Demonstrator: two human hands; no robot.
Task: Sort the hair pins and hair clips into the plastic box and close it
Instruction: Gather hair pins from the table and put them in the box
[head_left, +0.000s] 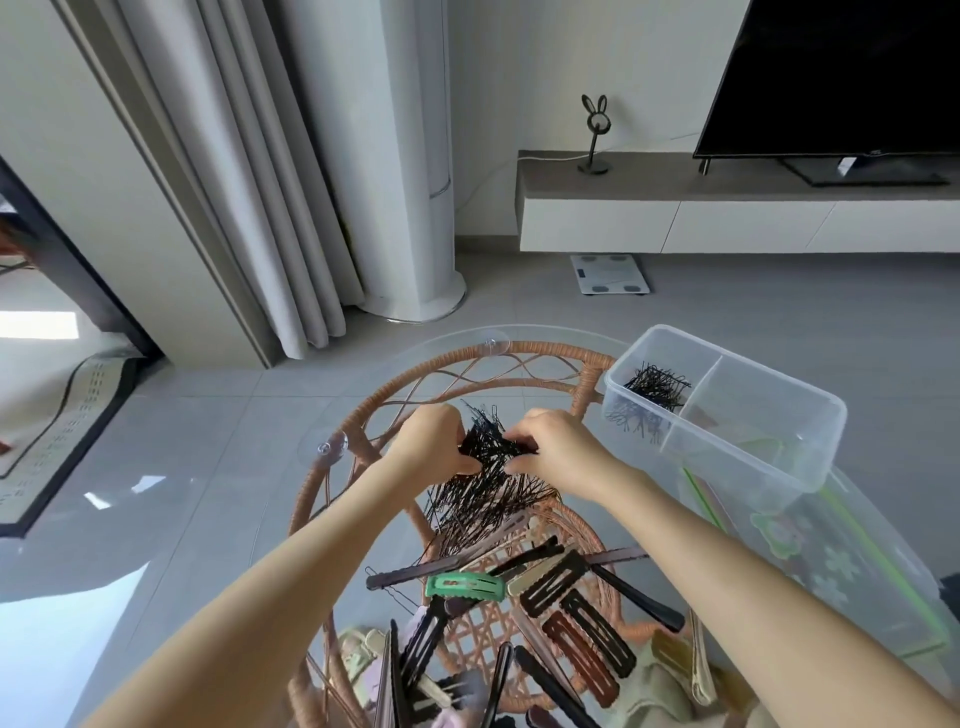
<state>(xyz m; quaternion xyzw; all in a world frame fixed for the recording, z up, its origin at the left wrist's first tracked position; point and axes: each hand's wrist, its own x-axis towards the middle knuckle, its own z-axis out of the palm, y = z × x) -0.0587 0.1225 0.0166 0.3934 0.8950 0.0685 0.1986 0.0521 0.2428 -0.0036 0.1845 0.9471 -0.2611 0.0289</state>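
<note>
A heap of thin black hair pins (485, 488) lies on the round glass table (270, 509). My left hand (431, 441) and my right hand (556, 447) both grip a bunch of these pins from either side, at the heap's far end. Nearer to me lie several hair clips (566, 597) in green, brown, black and cream. The clear plastic box (779, 457) stands at the right. It is open and has a divider. Its left compartment holds black hair pins (655, 391). What lies in the right compartment is hard to make out.
A rattan frame (519, 348) shows under the glass top. A clear sheet with green edges and flower prints (810, 551) lies under and beside the box; it may be the lid. Beyond the table are grey floor tiles, curtains, a white scale (610, 274) and a TV bench.
</note>
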